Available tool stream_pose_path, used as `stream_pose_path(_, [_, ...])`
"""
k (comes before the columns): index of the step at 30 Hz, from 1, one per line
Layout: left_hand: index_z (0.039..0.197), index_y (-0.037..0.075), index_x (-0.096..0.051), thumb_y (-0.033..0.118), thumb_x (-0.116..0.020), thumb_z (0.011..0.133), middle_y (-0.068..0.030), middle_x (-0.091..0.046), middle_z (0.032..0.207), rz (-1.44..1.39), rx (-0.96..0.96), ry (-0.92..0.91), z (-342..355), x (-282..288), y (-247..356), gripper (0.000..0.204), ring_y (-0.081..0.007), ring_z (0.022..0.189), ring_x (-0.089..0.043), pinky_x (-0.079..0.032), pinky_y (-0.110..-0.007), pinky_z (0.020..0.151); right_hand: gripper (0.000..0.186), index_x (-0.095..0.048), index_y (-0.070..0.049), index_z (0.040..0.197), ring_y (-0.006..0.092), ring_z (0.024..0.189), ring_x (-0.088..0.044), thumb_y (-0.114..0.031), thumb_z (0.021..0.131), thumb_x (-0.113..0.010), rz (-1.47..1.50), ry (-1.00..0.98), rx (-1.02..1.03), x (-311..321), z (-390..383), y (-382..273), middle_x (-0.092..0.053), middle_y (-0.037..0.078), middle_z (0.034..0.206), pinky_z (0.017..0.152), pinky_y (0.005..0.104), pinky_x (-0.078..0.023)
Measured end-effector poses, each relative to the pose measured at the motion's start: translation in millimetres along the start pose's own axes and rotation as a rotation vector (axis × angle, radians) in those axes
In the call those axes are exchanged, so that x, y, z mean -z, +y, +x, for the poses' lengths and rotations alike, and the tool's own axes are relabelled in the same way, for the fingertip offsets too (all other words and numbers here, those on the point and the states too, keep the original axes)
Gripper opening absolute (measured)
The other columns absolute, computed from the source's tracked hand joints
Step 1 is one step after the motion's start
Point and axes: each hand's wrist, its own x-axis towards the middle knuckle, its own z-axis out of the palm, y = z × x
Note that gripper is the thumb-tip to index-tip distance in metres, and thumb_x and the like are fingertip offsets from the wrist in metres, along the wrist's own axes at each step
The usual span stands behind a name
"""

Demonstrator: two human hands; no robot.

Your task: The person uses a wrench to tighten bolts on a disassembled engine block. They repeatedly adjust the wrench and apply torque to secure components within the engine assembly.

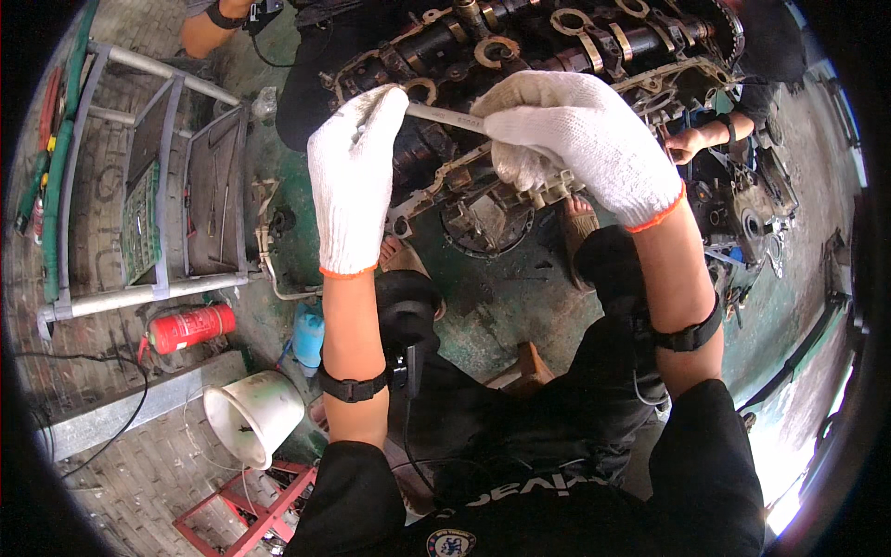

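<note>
My left hand (357,186), in a white knit glove with an orange cuff, pinches one end of a slim silver wrench (444,116). Its other end sits in the curled fingers of my right hand (585,139), gloved alike. Only the flat shank shows between them; both ends are hidden. The tool is held nearly level, in front of an oily engine (650,39) with camshafts and bearing caps on top. Beneath my right hand, the engine's near edge is partly covered.
Another person's hand (687,145) is at the engine's right side, and their other arm (206,32) shows at upper left. A metal rack (148,302), red fire extinguisher (192,329), blue canister (307,336) and white bucket (269,408) stand left. Engine parts (752,223) lie right.
</note>
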Motion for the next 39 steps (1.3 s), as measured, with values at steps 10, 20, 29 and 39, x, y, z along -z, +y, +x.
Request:
stream_pose_path(10, [0.113,-0.005,-0.073,0.022,-0.070,0.095,-0.0110,-0.076,0.101,-0.067,0.000,-0.029,-1.0,-2.3,-1.0,0.032,-0.0128,0.091,-0.067,-0.052,-0.027,0.084,0.027,-0.070,0.004,0.114,0.0095,0.064,-0.066,-0.016,0.095,-0.064,0.002,0.086,0.006,19.1,0.5,0.5,-0.071,0.006,0.078,0.059,0.0213,-0.051])
stream_pose_path(20, [0.112,-0.004,-0.074,0.022,-0.069,0.095,-0.0099,-0.077,0.099,-0.037,0.034,-0.120,3.5,3.3,2.5,0.031,-0.0112,0.088,-0.067,-0.052,-0.027,0.081,0.029,-0.069,0.005,0.115,0.0084,0.065,-0.064,-0.014,0.095,-0.063,0.037,0.134,-0.020,25.3,1.5,1.1,-0.070,0.005,0.082,0.060,0.0205,-0.050])
stream_pose_path(29, [0.112,-0.004,-0.074,0.026,-0.070,0.095,-0.0107,-0.076,0.093,0.041,-0.019,-0.068,0.5,-2.1,4.9,0.034,-0.0108,0.082,-0.065,-0.051,-0.027,0.075,0.028,-0.068,0.006,0.114,0.0085,0.064,-0.065,-0.015,0.096,-0.061,-0.027,0.168,0.027,24.4,3.1,3.2,-0.070,0.004,0.080,0.059,0.0186,-0.050])
stream_pose_path(39, [0.106,-0.004,-0.075,0.030,-0.072,0.093,-0.0108,-0.075,0.087,0.028,0.032,-0.046,2.0,-1.1,2.9,0.036,-0.0110,0.078,-0.064,-0.051,-0.028,0.073,0.032,-0.068,0.009,0.105,0.0148,0.053,-0.064,-0.020,0.091,-0.064,0.073,-0.285,-0.113,-3.6,-5.2,-1.0,-0.070,0.009,0.070,0.049,0.0248,-0.050])
